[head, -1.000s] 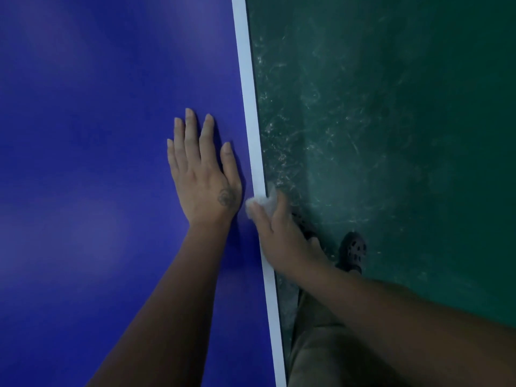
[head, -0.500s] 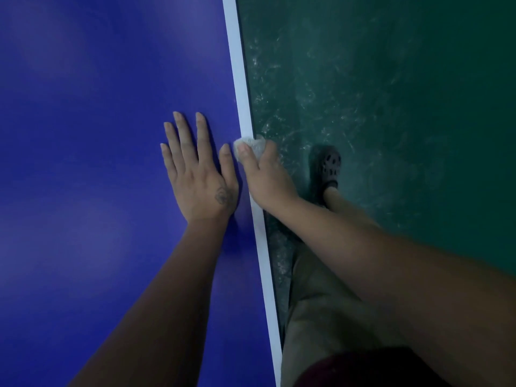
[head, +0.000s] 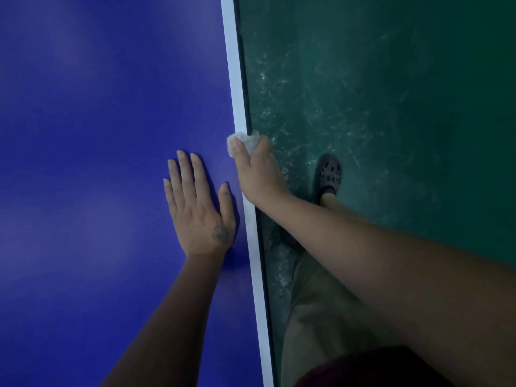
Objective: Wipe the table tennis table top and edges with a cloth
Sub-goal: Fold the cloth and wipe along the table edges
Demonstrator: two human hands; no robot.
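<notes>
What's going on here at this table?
A person is cleaning the edge of a blue table tennis table. The right hand grips a small crumpled white cloth against the white edge stripe, while the left hand rests flat on the top. One foot in a dark perforated clog stands on the green floor.

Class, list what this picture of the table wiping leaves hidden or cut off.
Head view:
1. Most of the cloth: covered by the right hand.
2. Its grip underneath: hidden by the white table edge.
3. Ends of the table: cut off by the frame.
</notes>
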